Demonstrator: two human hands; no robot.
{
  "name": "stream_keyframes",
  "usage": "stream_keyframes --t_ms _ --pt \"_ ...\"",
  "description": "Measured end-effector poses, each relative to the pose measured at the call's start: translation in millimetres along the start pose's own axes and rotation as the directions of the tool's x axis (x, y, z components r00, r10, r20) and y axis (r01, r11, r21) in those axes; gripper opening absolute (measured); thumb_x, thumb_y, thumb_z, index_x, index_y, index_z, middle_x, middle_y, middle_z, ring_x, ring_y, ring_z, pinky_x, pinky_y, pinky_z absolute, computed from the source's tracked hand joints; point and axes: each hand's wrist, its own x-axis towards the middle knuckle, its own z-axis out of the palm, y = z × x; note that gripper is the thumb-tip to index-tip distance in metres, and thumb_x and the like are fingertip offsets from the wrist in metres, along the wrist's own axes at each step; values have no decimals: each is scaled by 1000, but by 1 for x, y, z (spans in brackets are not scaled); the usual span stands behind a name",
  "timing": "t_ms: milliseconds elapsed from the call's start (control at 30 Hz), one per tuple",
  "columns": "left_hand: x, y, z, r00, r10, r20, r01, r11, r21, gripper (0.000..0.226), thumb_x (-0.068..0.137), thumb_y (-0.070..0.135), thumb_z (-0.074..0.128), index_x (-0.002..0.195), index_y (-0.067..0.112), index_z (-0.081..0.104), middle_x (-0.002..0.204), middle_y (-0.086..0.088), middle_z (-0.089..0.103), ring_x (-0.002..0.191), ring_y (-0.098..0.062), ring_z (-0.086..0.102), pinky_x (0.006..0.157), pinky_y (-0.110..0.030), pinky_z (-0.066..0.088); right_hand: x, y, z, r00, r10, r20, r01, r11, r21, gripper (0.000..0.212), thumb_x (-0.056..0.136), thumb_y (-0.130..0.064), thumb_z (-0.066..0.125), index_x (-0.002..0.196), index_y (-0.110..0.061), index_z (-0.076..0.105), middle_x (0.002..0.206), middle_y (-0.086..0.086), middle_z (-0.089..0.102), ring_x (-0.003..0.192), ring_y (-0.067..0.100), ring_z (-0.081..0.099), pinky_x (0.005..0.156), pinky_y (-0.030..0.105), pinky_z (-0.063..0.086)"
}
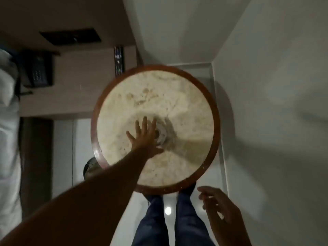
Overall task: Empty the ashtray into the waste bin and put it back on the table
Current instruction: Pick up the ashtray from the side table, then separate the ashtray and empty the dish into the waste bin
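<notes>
A clear glass ashtray [164,133] stands near the middle of a round marble-topped table [186,96] with a red-brown rim. My left hand [144,137] stretches over the table with fingers spread, its fingertips at the ashtray's left edge; whether it touches is blurred. My right hand [217,204] hovers loosely curled below the table's near right edge, holding nothing. A round metal waste bin [89,168] peeks out on the floor under the table's left side, partly hidden by my forearm.
White walls meet in a corner to the right and behind the table. A wooden desk [74,82] at the left holds a dark telephone [38,71] and a remote control [118,59]. White bedding [7,103] lies at far left. My legs stand against the table's near edge.
</notes>
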Motion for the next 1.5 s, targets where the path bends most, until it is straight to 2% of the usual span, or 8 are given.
stream_keyframes --t_ms 100,233,433,600,833,1100,1300,1500 --pt "26 3 14 999 14 -35 -14 1000 11 137 75 64 82 164 40 -19 176 -4 -26 161 -42 -20 119 -81 1 20 19 5 990 -22 141 30 998 -54 32 100 -15 64 113 -43 70 115 -25 73 102 -3 70 83 5 52" --pt "36 7 29 994 50 -99 -47 998 36 127 72 55 86 167 36 5 176 -8 2 159 -46 6 117 -76 26 41 25 12 995 -89 52 93 991 -94 22 97 -37 58 113 -32 73 110 -23 74 96 0 73 78 8 55" --pt "32 12 26 974 79 -213 -83 996 -11 95 77 50 84 155 18 41 157 -13 37 141 -40 36 104 -57 51 83 36 23 996 -85 18 87 981 -172 17 106 -12 61 115 -16 74 108 -1 78 94 5 73 81 15 60" --pt "-15 29 24 974 103 -204 -151 960 -236 97 71 44 85 156 24 42 151 -9 41 137 -34 38 103 -51 55 127 15 53 980 183 81 -195 964 179 29 110 -36 56 136 -26 66 129 0 71 114 15 69 101 37 56" --pt "-114 30 36 940 149 -307 -245 921 -302 92 77 47 80 157 26 40 155 -7 41 140 -32 37 105 -48 53 151 11 101 677 349 648 -712 533 457 74 99 -74 50 138 -16 73 136 16 75 124 29 73 91 40 65" --pt "-173 -23 54 941 -78 -330 -130 817 -563 94 80 48 82 160 34 36 167 2 34 154 -24 29 120 -46 42 123 26 166 539 366 759 -797 512 319 64 97 -60 65 137 -10 73 126 16 79 112 30 79 83 40 66" --pt "-226 -99 68 709 -458 -536 -203 596 -777 85 83 49 86 154 20 49 153 1 54 143 -15 51 111 -31 49 99 18 229 391 391 833 -816 565 117 72 97 -66 62 143 -11 68 136 21 74 119 36 74 103 48 59" --pt "-293 -188 144 480 -857 -187 7 217 -976 80 78 57 87 147 50 46 139 44 47 132 9 51 108 -44 55 80 8 314 353 469 810 -623 764 -171 90 88 -91 36 135 -24 75 136 17 75 111 39 75 74 40 62"
